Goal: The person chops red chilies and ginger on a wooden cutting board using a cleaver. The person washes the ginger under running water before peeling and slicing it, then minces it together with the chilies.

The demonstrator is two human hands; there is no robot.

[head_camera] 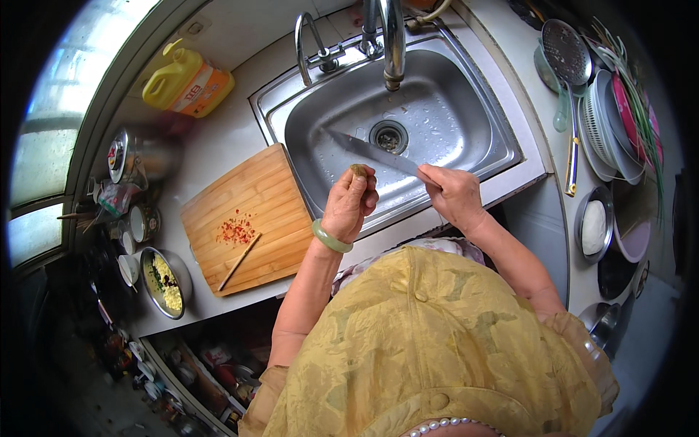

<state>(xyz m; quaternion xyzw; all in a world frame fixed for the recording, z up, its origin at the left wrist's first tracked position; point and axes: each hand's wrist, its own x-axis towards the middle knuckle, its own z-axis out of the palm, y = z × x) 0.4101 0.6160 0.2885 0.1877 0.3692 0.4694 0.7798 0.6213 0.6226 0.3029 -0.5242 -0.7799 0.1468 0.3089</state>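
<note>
My left hand (pixel 352 199), with a green bangle (pixel 332 236) at its wrist, pinches a small brown lump (pixel 358 170) over the sink's near edge. I cannot tell what the lump is. A knife (pixel 377 154) is gripped at its handle by my right hand (pixel 450 194); its blade points left across the stainless-steel sink (pixel 437 71). To the left lies a wooden cutting board (pixel 262 185) with chopped red bits (pixel 237 228) and a thin brown stick (pixel 240 261) on it.
Above the basin hangs the faucet (pixel 393 49). A yellow jug (pixel 188 84) stands at the back left, a metal bowl of yellow and green food (pixel 184 278) left of the board. Stacked plates (pixel 603 125), a skimmer (pixel 568 54) and a bowl with white dough (pixel 594 226) are at right.
</note>
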